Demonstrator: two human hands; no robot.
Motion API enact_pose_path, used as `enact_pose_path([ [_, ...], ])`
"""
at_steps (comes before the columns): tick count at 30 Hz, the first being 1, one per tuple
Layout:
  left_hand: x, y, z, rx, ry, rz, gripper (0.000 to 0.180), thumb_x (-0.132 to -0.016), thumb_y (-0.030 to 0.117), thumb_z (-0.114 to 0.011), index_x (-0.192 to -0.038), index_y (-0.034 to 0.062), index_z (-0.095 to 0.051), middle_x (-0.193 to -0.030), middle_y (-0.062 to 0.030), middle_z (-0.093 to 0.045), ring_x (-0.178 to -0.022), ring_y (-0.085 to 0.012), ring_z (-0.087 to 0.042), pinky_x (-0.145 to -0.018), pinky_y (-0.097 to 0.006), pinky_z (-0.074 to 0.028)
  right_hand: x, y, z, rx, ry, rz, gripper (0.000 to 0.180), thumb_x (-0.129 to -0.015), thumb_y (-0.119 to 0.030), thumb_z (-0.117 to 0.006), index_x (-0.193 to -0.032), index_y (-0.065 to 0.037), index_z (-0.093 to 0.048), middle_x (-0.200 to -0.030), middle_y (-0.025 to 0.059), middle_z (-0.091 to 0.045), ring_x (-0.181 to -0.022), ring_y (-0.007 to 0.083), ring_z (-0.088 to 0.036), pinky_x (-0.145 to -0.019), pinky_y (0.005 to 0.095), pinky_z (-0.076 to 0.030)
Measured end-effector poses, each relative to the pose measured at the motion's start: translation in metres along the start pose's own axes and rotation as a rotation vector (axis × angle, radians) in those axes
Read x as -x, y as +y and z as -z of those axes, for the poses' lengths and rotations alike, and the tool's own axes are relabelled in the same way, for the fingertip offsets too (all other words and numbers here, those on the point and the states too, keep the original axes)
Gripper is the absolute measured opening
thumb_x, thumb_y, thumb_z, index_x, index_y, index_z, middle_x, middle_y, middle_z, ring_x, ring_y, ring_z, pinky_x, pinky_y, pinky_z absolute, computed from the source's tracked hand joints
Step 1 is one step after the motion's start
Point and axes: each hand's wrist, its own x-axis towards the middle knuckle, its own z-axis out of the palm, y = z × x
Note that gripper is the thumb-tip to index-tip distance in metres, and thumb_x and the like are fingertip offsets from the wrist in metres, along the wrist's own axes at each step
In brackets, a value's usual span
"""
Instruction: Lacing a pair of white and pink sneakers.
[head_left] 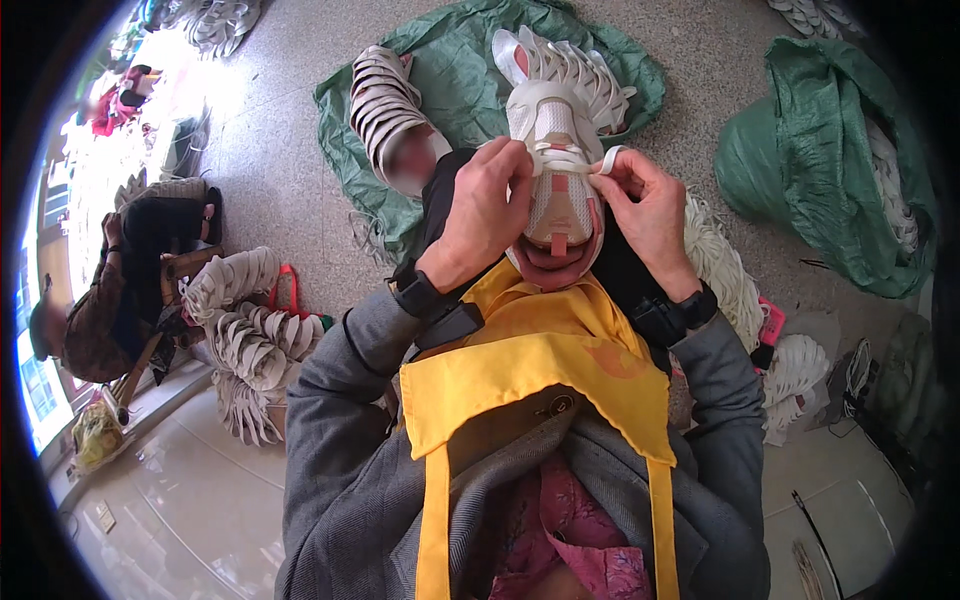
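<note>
A white and beige shoe upper [556, 205] with pink patches rests over my lap, its toe pointing away from me and its pink-lined opening towards me. The white shoelace [566, 168] runs across the tongue between my hands. My left hand [485, 210] is closed at the left edge of the eyelets, gripping the lace; its fingertips are partly hidden. On the other side my right hand [645, 212] pinches the lace between thumb and forefinger, with a short loop standing up above the fingers.
Stacked shoe uppers [385, 110] lie on a green plastic sheet [455, 45] ahead. A green sack [775, 160] of uppers stands at right, near a bundle of white laces [722, 265]. More stacked uppers [262, 345] are at left, near another seated person [105, 310].
</note>
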Motion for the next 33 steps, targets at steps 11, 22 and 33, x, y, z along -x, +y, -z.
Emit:
enact_pose_path([
  [11, 0.012, -0.015, -0.002, 0.181, 0.097, 0.312, 0.023, -0.087, 0.003, -0.077, -0.089, 0.0021, -0.054, -0.077, -0.0014, -0.059, -0.068, -0.0057, -0.056, -0.061, -0.022, -0.046, 0.003, -0.009, -0.001, 0.152, 0.112, 0.135, 0.016, -0.085, -0.005, -0.079, -0.094, -0.001, -0.067, -0.083, 0.0086, -0.067, -0.072, 0.0213, -0.07, -0.066, 0.034, -0.055],
  [22, 0.013, 0.0, 0.001, 0.056, 0.113, 0.132, 0.015, -0.085, 0.001, -0.073, -0.093, 0.0009, -0.06, -0.08, -0.0095, -0.059, -0.064, -0.0205, -0.062, -0.06, -0.033, -0.05, 0.014, -0.041, 0.002, 0.46, -0.068, 0.241, 0.02, -0.087, -0.007, -0.072, -0.103, 0.004, -0.067, -0.099, 0.0195, -0.066, -0.087, 0.0394, -0.067, -0.077, 0.0453, -0.055],
  [33, 0.021, 0.008, 0.008, -0.105, 0.001, -0.028, 0.028, -0.082, 0.006, -0.072, -0.104, -0.0007, -0.056, -0.093, -0.017, -0.056, -0.084, -0.0339, -0.06, -0.071, -0.042, -0.05, 0.012, -0.035, -0.009, 0.56, -0.01, 0.217, 0.021, -0.085, 0.0, -0.063, -0.106, 0.0, -0.065, -0.092, 0.0216, -0.068, -0.088, 0.0413, -0.068, -0.076, 0.0484, -0.054],
])
